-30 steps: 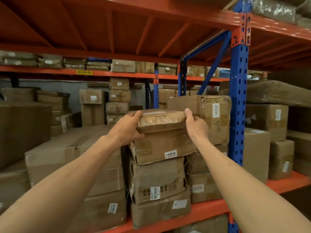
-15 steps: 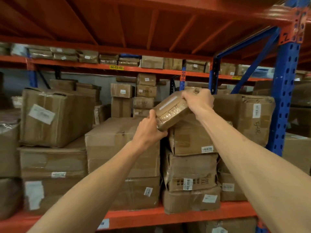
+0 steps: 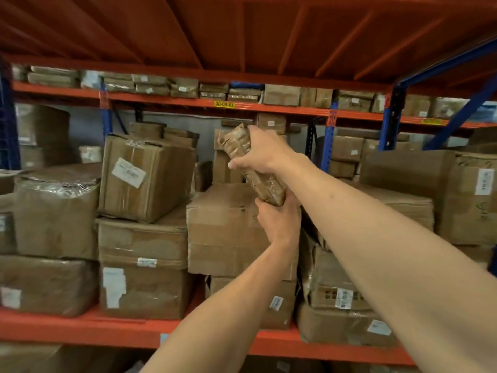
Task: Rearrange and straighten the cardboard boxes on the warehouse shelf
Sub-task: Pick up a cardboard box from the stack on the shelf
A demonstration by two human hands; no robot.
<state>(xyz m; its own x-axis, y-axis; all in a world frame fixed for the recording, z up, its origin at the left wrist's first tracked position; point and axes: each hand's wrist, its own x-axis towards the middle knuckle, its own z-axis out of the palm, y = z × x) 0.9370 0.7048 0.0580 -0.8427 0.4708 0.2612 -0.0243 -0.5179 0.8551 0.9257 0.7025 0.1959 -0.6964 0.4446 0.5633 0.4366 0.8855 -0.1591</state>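
A small flat cardboard box [image 3: 236, 142] wrapped in clear tape is held up on end, tilted, in the air above the stacks. My right hand [image 3: 265, 152] grips its upper half from the right. My left hand [image 3: 278, 223] holds its lower end from below. Under it stands a large cardboard box [image 3: 223, 230] on the orange shelf [image 3: 80, 328]. To its left a tilted box with a white label [image 3: 148, 176] leans on a lower stack. The stack the small box came from is partly hidden behind my right arm.
Taped boxes [image 3: 53, 211] crowd the left of the shelf. More boxes [image 3: 344, 297] stand stacked at the right. A blue upright [image 3: 329, 141] and an orange beam with a yellow tag [image 3: 224, 104] cross behind. The orange deck overhead hangs low.
The small box left the top of the right-hand stack, swung from flat to nearly upright and moved left. My view has shifted left along the shelf.
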